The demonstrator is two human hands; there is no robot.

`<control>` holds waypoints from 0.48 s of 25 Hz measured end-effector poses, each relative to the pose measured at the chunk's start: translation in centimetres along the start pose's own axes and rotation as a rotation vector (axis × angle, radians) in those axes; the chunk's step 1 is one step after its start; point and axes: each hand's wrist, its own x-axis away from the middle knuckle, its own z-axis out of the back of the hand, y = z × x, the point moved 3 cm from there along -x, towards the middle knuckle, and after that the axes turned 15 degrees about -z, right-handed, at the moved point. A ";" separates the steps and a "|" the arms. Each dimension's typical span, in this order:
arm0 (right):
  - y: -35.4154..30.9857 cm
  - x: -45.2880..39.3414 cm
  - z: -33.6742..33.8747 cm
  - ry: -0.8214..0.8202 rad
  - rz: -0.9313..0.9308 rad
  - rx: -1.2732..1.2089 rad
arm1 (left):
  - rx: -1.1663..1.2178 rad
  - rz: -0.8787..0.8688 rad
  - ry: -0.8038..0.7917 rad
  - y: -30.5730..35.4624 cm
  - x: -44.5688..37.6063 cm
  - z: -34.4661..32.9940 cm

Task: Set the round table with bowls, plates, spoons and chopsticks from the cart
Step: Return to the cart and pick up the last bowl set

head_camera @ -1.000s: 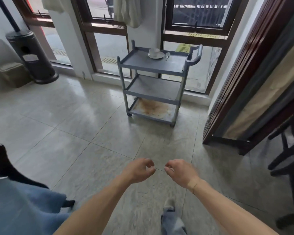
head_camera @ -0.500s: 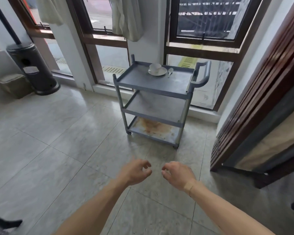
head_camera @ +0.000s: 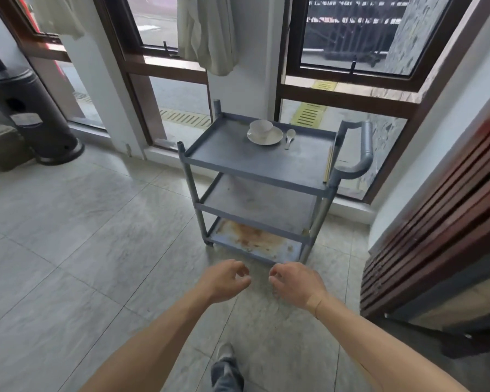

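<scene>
Two empty hands short of the grey three-shelf plastic cart (head_camera: 259, 162)

Left hand (head_camera: 224, 281) and right hand (head_camera: 296, 284) hang loosely curled; white ceramic bowl (head_camera: 260, 127) on white round plate (head_camera: 265, 135) sits straight ahead, at the top shelf's far edge.

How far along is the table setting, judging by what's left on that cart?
Done: cannot tell; the table is out of view. In hand: nothing; the left hand and right hand are empty, short of the cart. Left: one bowl on a plate, a spoon and chopsticks.

Cart (head_camera: 255, 162) top shelf bears plate (head_camera: 275, 137), spoon (head_camera: 290, 138), chopsticks (head_camera: 328, 165).
</scene>
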 end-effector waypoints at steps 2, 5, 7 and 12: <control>-1.2 -4.2 0.8 -0.006 -0.038 -0.010 | 0.003 -0.012 -0.014 -2.6 -3.4 2.3; -3.0 -9.8 2.4 -0.001 -0.087 -0.019 | 0.009 -0.036 -0.022 -6.3 -8.2 5.7; -3.9 -13.5 3.1 0.020 -0.115 -0.042 | -0.016 -0.055 -0.045 -8.5 -11.1 7.9; -4.9 -20.9 5.1 0.039 -0.172 -0.083 | -0.029 -0.099 -0.080 -12.6 -17.9 11.8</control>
